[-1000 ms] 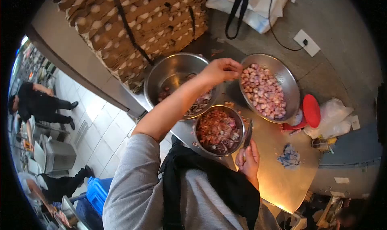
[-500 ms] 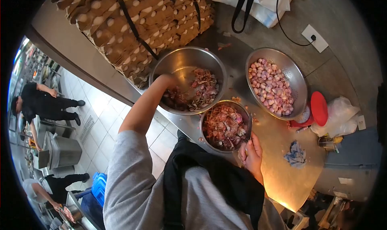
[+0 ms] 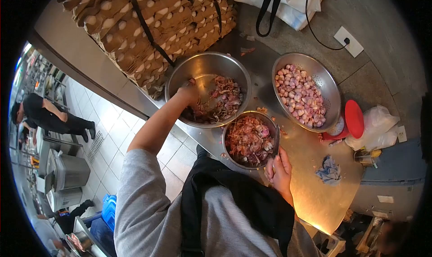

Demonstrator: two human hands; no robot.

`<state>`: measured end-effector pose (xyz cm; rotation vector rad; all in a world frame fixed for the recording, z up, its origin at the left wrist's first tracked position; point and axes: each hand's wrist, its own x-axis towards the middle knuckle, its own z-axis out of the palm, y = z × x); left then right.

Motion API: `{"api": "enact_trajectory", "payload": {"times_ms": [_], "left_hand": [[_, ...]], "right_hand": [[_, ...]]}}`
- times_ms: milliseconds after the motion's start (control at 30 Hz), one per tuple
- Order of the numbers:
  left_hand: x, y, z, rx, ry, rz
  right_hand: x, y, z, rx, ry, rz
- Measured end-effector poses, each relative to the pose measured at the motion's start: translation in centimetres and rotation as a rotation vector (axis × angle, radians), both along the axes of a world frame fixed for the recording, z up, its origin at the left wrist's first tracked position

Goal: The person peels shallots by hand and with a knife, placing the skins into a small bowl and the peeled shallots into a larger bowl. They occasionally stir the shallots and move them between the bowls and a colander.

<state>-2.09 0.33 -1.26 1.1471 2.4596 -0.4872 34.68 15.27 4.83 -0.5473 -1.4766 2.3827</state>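
My left hand (image 3: 189,96) is inside the large steel bowl (image 3: 208,55), its fingers curled and partly hidden. A small reddish piece (image 3: 192,81) shows at its edge. Shallots and loose skins (image 3: 225,97) lie in that bowl. My right hand (image 3: 280,170) grips a knife (image 3: 276,142), whose dark blade points up along the rim of the smaller steel bowl (image 3: 228,154). Reddish peelings and shallots (image 3: 249,137) fill this bowl. To the right, a steel colander (image 3: 333,90) holds many pinkish shallots (image 3: 299,95).
Stacked egg trays (image 3: 157,23) stand at the upper left. A red scale (image 3: 354,119), a plastic bag (image 3: 375,126) and a crumpled blue cloth (image 3: 328,170) are on the right. One person in black (image 3: 54,115) stands at far left; another person is partly visible below.
My left hand has shifted slightly within the large bowl and shows more sharply. My right hand still grips the knife. The person in black at far left has changed posture.
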Motion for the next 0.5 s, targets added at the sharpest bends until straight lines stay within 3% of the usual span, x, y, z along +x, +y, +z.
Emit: {"api": "enact_trajectory", "payload": {"times_ms": [67,167,267,367,467,500], "left_hand": [[0.0,0.3,0.0,-0.094,-0.14,-0.081],[-2.0,-0.3,-3.1,0.056,-0.159,-0.192],[-0.9,-0.4,-0.6,0.052,-0.223,-0.269],[-0.5,0.0,-0.6,-0.032,-0.224,-0.17],[-2.0,-0.9,-2.3,0.171,-0.316,-0.208],[-1.9,-0.8,-1.5,0.265,-0.447,-0.059]], "right_hand": [[0.0,-0.1,0.1,-0.005,0.001,-0.002],[0.1,0.0,0.3,-0.001,-0.002,-0.007],[0.1,0.0,0.1,-0.009,0.01,-0.004],[0.2,-0.1,0.0,-0.003,0.007,0.009],[0.2,0.0,0.2,0.026,0.002,0.013],[0.2,0.0,0.4,0.03,-0.003,0.008]]}}
